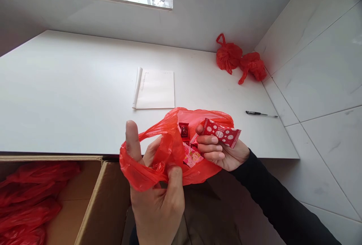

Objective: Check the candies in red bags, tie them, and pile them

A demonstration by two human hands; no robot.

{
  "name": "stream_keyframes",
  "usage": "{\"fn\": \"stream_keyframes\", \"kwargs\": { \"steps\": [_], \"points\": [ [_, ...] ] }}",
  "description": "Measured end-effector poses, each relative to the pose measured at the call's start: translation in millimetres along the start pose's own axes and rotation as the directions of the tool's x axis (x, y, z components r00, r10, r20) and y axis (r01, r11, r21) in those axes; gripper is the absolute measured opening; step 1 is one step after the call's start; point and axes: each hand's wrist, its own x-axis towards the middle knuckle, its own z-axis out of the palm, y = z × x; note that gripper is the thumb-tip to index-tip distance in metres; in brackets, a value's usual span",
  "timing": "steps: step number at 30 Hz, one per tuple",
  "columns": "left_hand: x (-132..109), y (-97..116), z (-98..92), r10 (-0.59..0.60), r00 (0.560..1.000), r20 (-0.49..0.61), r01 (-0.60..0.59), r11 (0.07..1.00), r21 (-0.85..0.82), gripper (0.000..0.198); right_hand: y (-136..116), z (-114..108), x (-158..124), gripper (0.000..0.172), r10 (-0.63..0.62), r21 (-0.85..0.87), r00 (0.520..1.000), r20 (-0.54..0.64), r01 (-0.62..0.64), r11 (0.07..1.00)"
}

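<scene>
The fingers of my right hand are curled and clamped on a red packet, its printed face up, over the right side of the open bag. My left hand grips that bag: index finger raised through a handle loop, thumb pressed on the thin plastic. To do this well, I'd keep the loop taut so the mouth stays wide, hold the packet lightly enough not to crush it, and keep its crimped edges off the film — they could snag. Inside lie a dark red sweet and a pink packet. Beyond, on the table, sit a notebook, a pen and two knotted bags in the far right corner. By my left side a box holds loose red plastic, cut off by the frame. What's harder to tell: my right thumb is mostly lost behind the packet, my fingers and the folds hide the bag's depths so I can't count its contents, and the notebook's writing is too small to read.
</scene>
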Motion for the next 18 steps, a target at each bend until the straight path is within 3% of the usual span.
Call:
{"fn": "stream_keyframes", "kwargs": {
  "steps": [3,6,9,13,18],
  "points": [
    [0,1,-0.1,-0.004,1.0,-0.003,0.004,1.0,0.003,0.09,1,-1,3,0.023,-0.063,-0.127,0.996,-0.059,0.055,0.99],
    [-1,0,-1.5,-0.019,1.0,-0.008,0.019,1.0,0.008,0.091,1,-4,6,0.019,-0.318,-0.431,0.928,-0.194,0.211,0.878],
    [-2,-1,-3.7,-0.031,0.999,-0.018,0.031,0.999,0.008,0.09,-2,-6,7,0.013,-0.517,-0.669,0.835,-0.191,0.275,0.691],
    [0,-1,-5.9,0.004,0.999,-0.032,-0.004,1.0,-0.003,0.091,-10,-6,-1,0.016,-0.582,-0.921,0.812,-0.035,0.2,0.334],
    [1,3,-6.9,0.012,0.999,-0.042,-0.013,1.0,-0.022,0.088,-12,0,-15,0.018,-0.62,-0.999,0.784,0.007,-0.017,-0.034]
  ]
}}
